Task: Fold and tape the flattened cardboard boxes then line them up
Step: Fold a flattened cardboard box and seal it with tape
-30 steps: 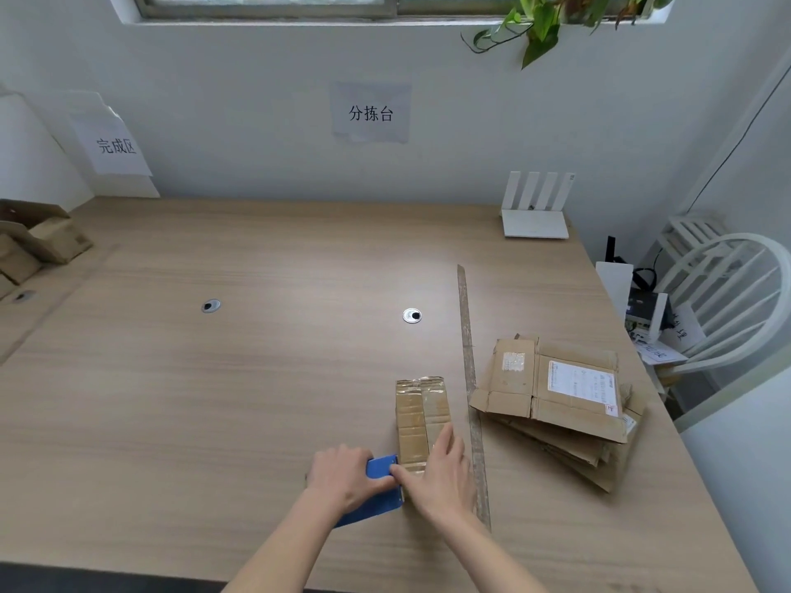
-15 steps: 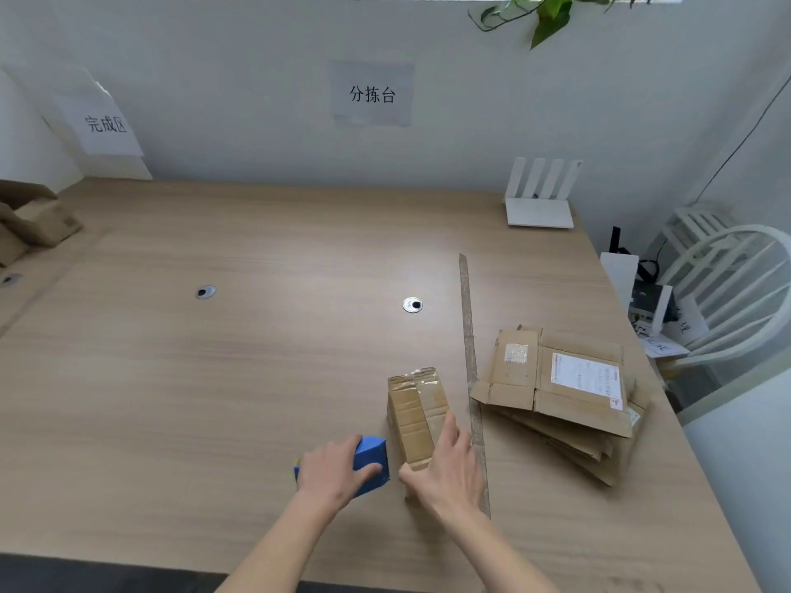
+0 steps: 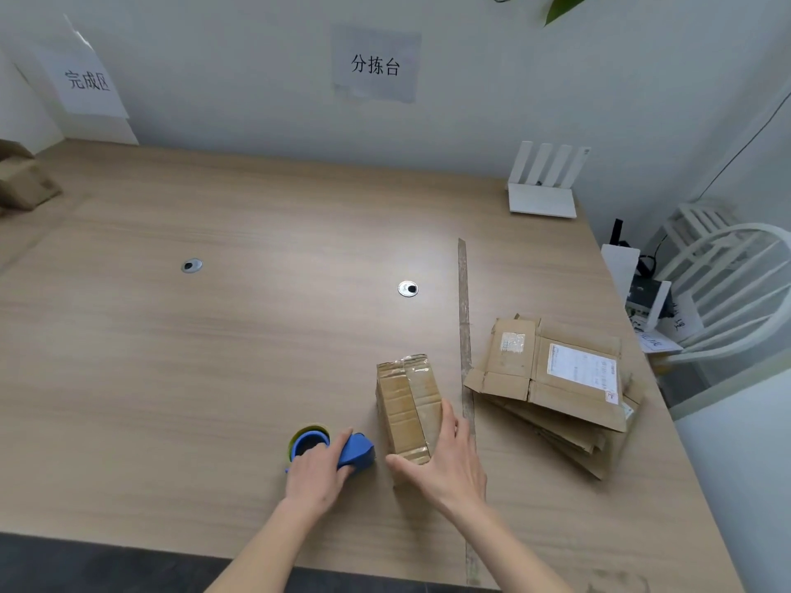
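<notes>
A small folded cardboard box [image 3: 406,404] with tape along its top seam stands on the wooden table [image 3: 214,357] near the front. My right hand [image 3: 449,460] grips its near end, thumb on the left side and fingers on the right. Left of the box, my left hand [image 3: 319,468] holds a blue tape dispenser [image 3: 338,449] that rests on the table, its roll facing left. A stack of flattened cardboard boxes [image 3: 556,387] lies to the right of the box.
A long strip of tape [image 3: 464,318] runs along the table between the box and the flat stack. A white router [image 3: 543,184] stands at the back right. Finished boxes [image 3: 23,184] sit at the far left. A white chair [image 3: 736,288] stands right of the table.
My left hand has drawn the tape dispenser away from the box to the left and set it down. My right hand has stayed on the box's near end. The camera has tilted downward.
</notes>
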Demonstrator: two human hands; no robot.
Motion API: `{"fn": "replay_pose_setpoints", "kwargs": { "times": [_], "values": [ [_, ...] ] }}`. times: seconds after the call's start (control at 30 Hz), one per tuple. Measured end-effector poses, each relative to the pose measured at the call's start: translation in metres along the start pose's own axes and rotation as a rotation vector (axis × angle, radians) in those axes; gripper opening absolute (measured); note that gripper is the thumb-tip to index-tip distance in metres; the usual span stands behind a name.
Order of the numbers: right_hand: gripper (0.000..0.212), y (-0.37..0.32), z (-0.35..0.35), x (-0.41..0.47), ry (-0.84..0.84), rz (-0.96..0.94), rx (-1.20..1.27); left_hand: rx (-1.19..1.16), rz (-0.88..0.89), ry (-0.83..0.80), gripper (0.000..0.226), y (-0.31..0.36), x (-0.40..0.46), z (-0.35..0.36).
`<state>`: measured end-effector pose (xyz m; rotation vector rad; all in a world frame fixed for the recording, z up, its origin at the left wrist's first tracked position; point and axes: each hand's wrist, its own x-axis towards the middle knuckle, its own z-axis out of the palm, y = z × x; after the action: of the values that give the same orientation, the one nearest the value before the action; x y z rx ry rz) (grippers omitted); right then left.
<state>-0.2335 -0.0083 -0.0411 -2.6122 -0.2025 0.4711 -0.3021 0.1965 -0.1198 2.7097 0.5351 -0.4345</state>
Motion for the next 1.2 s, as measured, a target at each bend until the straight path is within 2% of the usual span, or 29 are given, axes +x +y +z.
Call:
{"fn": "replay_pose_setpoints", "kwargs": {
  "times": [0.1,0.17,0.23,0.3,0.33,0.47,0.57,0.7,0.8,0.87,0.97,1.13,1.17,1.2],
  "values": [
    [0.132,0.000,-0.001,0.000,-0.025,-0.006,0.026,0.070,-0.004,-0.006,0.068,0.002,0.000,-0.004],
    [0.123,0.002,-0.005,0.003,-0.021,0.004,0.087,0.080,-0.012,0.041,0.065,0.010,-0.002,-0.018],
    [0.096,0.005,-0.009,0.009,0.020,0.008,0.155,-0.040,0.010,0.130,0.054,0.024,-0.005,-0.035],
    [0.072,0.005,-0.015,0.019,0.042,0.015,0.207,-0.254,0.019,0.140,0.049,0.041,-0.008,-0.050],
    [0.066,0.004,-0.019,0.025,0.036,0.022,0.232,-0.363,0.016,0.117,0.050,0.050,-0.008,-0.055],
    [0.066,-0.004,-0.029,0.048,-0.132,0.064,0.343,-0.727,-0.024,-0.009,0.042,0.080,-0.002,-0.063],
    [0.078,-0.004,-0.036,0.052,-0.197,0.040,0.344,-0.868,-0.072,-0.065,0.044,0.090,-0.001,-0.063],
    [0.097,-0.020,-0.071,0.059,-0.204,-0.037,0.479,-0.985,-0.076,0.034,0.070,0.100,0.002,-0.095],
    [0.103,-0.054,-0.117,0.068,-0.182,-0.102,0.585,-1.119,-0.009,0.131,0.067,0.115,-0.004,-0.145],
    [0.097,-0.080,-0.148,0.068,-0.144,-0.108,0.625,-1.226,0.011,0.151,0.055,0.125,-0.009,-0.181],
    [0.074,-0.104,-0.180,0.064,-0.030,-0.156,0.658,-1.393,0.034,0.160,0.034,0.137,-0.017,-0.228],
    [0.051,-0.133,-0.225,0.043,-0.018,-0.310,0.745,-1.387,0.118,0.351,0.015,0.139,-0.037,-0.286],
    [0.048,-0.137,-0.233,0.039,-0.036,-0.341,0.759,-1.385,0.136,0.367,0.016,0.137,-0.040,-0.296],
    [0.049,-0.140,-0.241,0.034,-0.060,-0.372,0.779,-1.371,0.136,0.375,0.029,0.133,-0.043,-0.305]
  ]
}}
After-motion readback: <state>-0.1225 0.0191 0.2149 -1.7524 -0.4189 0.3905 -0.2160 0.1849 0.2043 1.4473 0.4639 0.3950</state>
